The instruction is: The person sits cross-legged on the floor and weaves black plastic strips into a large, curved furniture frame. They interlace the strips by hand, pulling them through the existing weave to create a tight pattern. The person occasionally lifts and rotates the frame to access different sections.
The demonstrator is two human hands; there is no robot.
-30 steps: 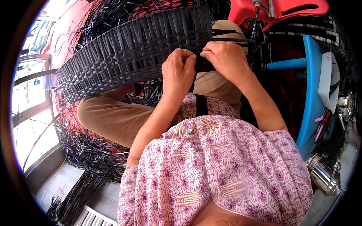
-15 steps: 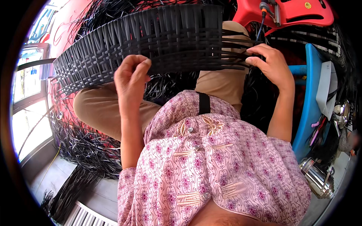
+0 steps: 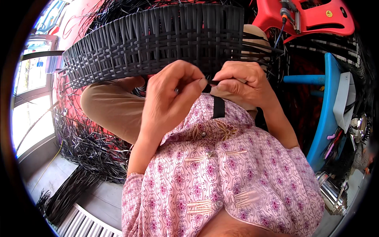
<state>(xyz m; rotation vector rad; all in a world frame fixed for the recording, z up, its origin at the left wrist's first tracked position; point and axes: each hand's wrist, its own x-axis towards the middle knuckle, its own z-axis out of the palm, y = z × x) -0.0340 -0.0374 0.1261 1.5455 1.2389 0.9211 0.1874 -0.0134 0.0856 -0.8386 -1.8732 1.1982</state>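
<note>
A wide band of black woven plastic strips (image 3: 158,43) lies across my lap, curving from left to right. My left hand (image 3: 171,94) is raised in front of it, thumb and forefinger pinched on the end of a thin black strip (image 3: 213,83). My right hand (image 3: 242,83) meets it fingertip to fingertip and grips the same strip close to the weave's lower edge. A black strap (image 3: 218,106) hangs down over my pink patterned shirt just under the hands.
A red plastic stool (image 3: 312,19) stands at the upper right, with a blue plastic chair (image 3: 329,98) beside it. Loose black strips are heaped on the floor at left (image 3: 87,146). Metal containers (image 3: 331,189) sit at lower right. A window is at far left.
The hands, spread wide apart along the weave half a second ago, have come back together at the middle and now pinch a strip between them.
</note>
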